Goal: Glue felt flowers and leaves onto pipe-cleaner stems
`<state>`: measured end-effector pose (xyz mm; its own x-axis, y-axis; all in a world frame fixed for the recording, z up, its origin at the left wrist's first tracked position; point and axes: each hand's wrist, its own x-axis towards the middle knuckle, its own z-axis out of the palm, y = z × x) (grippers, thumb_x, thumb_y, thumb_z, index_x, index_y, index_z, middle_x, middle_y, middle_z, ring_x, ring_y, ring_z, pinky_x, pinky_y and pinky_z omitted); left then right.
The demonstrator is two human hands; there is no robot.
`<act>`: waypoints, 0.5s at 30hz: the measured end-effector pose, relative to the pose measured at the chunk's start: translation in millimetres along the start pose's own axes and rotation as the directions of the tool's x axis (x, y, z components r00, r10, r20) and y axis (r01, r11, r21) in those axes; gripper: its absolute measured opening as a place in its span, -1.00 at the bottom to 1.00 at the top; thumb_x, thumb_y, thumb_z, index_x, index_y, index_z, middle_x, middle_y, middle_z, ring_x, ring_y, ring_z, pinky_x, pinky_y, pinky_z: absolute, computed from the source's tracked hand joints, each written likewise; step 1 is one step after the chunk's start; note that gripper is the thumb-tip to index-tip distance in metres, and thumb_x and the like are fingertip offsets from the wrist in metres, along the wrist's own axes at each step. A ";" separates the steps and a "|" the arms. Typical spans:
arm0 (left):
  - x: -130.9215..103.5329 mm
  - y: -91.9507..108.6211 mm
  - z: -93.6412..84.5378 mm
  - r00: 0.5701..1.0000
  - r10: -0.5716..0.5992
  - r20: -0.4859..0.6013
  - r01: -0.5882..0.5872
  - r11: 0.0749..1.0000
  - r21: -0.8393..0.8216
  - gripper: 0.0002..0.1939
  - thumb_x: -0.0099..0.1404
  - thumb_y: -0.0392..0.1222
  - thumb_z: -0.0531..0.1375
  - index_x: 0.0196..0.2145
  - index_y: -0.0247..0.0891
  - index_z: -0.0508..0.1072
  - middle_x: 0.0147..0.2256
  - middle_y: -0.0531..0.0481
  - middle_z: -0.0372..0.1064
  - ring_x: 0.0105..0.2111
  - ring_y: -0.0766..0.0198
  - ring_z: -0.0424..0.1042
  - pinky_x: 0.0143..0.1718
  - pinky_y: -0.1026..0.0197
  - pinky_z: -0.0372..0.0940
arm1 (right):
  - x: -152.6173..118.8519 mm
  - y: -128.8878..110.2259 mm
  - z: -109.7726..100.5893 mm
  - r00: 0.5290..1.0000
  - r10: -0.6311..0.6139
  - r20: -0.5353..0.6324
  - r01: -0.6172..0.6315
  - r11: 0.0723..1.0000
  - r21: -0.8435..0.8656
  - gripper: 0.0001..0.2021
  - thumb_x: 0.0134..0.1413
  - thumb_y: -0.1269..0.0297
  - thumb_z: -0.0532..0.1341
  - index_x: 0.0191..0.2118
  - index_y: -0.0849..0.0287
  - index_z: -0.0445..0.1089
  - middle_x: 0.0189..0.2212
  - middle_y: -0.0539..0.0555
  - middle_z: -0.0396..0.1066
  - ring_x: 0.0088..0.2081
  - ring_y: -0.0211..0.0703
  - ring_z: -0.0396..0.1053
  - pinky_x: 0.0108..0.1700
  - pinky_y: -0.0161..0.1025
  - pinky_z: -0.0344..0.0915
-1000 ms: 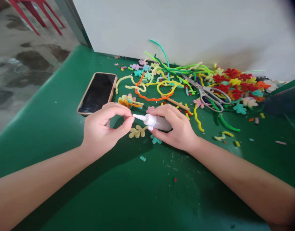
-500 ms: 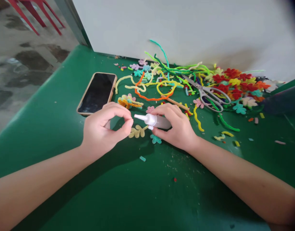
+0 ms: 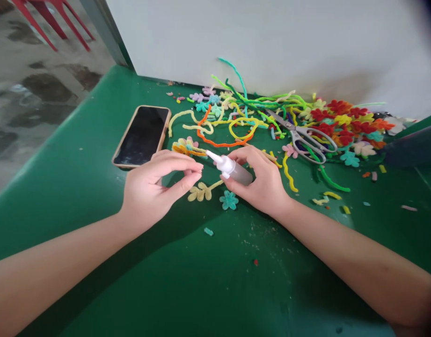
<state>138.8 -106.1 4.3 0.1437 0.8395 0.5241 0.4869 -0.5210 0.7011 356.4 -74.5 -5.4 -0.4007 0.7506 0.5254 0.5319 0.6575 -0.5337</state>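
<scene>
My right hand [image 3: 259, 182] is wrapped round a glue bottle [image 3: 238, 172] with a white tapered nozzle, tilted so the tip points up and left. Close to that tip, the thumb and fingertips of my left hand [image 3: 157, 182] are pinched together; whatever they hold, if anything, is too small to make out. Below the hands lie a beige pipe-cleaner leaf sprig [image 3: 200, 192] and a turquoise pipe-cleaner flower [image 3: 229, 200]. Just behind the left fingertips rests an orange and yellow pipe-cleaner piece [image 3: 187, 147].
A phone [image 3: 142, 135] lies on the green table [image 3: 187, 281], left of the hands. Grey scissors [image 3: 299, 135] lie at the right, near a heap of red and orange flowers [image 3: 345, 119]. Loose pipe cleaners [image 3: 243, 131] and clippings spread along the white wall [image 3: 257, 37].
The glue bottle has turned, its nozzle swinging up and slightly right, away from the left fingertips. My left hand has shifted slightly right. More of the turquoise flower shows.
</scene>
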 end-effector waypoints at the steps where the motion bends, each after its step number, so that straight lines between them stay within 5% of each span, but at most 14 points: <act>1: -0.2 -0.4 0.0 1.000 0.000 0.006 0.000 1.000 -0.017 -0.83 0.22 -0.32 0.26 -0.25 -0.09 0.53 -0.30 0.04 0.50 -0.27 0.22 0.48 -0.17 0.11 0.39 | 0.1 0.0 0.0 1.000 0.002 -0.001 -0.002 1.000 0.001 -0.72 -0.07 0.38 0.26 -0.16 0.09 0.29 -0.26 0.03 0.43 -0.22 -0.11 0.40 -0.17 -0.16 0.31; 15: -1.3 -1.1 0.5 0.998 0.004 0.066 0.000 0.999 -0.052 -0.77 0.22 -0.34 0.22 -0.17 -0.11 0.51 -0.22 -0.02 0.49 -0.22 0.20 0.47 -0.09 0.08 0.40 | 1.3 1.0 -1.1 0.999 0.038 -0.036 -0.037 0.999 0.032 -0.75 -0.03 0.32 0.27 -0.18 0.12 0.31 -0.27 0.03 0.44 -0.26 -0.16 0.39 -0.23 -0.21 0.31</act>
<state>138.5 -106.5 2.7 0.2025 0.8458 0.4936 0.4417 -0.5287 0.7248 357.2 -73.0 -4.5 -0.3532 0.7725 0.5277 0.5225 0.6307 -0.5737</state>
